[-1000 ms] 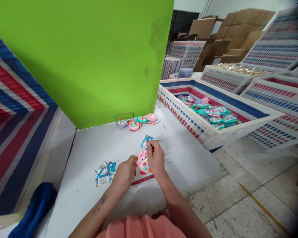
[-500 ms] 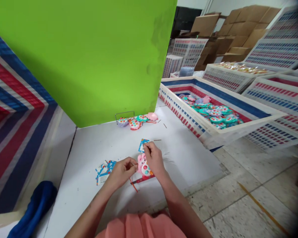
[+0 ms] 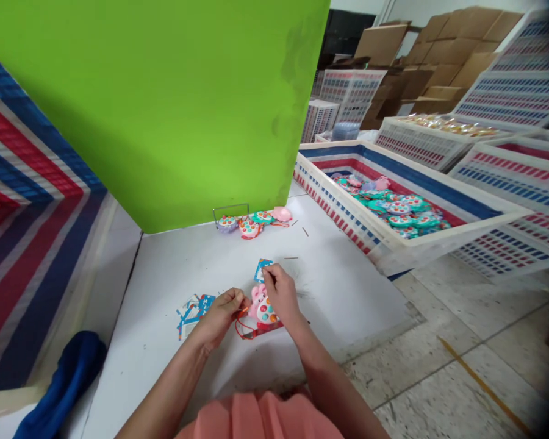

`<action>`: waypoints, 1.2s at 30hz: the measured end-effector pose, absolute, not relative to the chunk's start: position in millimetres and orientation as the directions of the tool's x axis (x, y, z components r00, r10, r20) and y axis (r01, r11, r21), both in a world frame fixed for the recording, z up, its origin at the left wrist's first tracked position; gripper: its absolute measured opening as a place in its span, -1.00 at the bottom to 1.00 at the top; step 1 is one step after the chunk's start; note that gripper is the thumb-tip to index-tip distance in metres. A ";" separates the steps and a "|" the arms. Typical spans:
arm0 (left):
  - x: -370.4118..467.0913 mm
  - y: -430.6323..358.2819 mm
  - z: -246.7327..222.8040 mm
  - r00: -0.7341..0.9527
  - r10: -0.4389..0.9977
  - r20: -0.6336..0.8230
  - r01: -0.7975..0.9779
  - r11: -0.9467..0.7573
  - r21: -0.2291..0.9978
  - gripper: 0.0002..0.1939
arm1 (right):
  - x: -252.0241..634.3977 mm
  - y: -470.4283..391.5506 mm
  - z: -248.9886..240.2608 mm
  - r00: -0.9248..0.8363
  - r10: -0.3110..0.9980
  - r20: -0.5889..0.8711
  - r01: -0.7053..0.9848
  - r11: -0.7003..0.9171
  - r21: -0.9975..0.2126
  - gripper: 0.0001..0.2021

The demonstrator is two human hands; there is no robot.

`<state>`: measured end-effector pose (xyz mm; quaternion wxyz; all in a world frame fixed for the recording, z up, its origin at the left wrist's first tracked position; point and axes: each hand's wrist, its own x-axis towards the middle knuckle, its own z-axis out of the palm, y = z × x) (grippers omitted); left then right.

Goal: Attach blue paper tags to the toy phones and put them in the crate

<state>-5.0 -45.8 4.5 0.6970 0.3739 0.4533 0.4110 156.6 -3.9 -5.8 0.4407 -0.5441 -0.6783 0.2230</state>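
A pink rabbit-shaped toy (image 3: 266,312) with coloured round buttons sits between my hands, just above the white table. My left hand (image 3: 226,308) is closed in a pinch on a red cord (image 3: 245,332), which loops down beside the toy's left side. My right hand (image 3: 281,292) lies over the toy's right side, and its fingertips pinch a small blue printed card (image 3: 260,268). Part of the toy is hidden behind that hand. A red strip (image 3: 268,328) with a dark end shows below the toy. Left of my left hand lie several similar cards (image 3: 191,317).
Several button toys (image 3: 249,228) and a thin wire frame (image 3: 231,208) stand by the green panel (image 3: 187,110). At right is a crate (image 3: 407,244) holding many toys. Thin sticks (image 3: 291,258) lie on the table (image 3: 338,305). A blue cloth (image 3: 66,381) hangs at left.
My left hand has shifted slightly left and up with the red cord, which now forms a loop instead of hanging straight. The toy and card have moved slightly left.
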 end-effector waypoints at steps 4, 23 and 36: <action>-4.7 -42.0 -1.7 0.171 0.903 -0.395 -0.281 0.429 0.859 -0.59 | 162.4 -15.5 5.5 -0.028 0.922 0.387 0.658 0.308 -0.687 -0.80; -0.9 -36.4 2.0 0.183 0.968 -0.173 0.035 0.170 0.985 -0.77 | 164.2 -44.4 23.1 -0.279 0.960 0.035 0.685 0.224 -0.693 -0.84; -1.4 -36.6 26.8 0.195 0.939 0.284 0.489 -0.344 0.801 -0.85 | 148.8 -39.0 0.7 -0.356 0.927 -0.119 -0.096 -0.163 -0.982 -0.81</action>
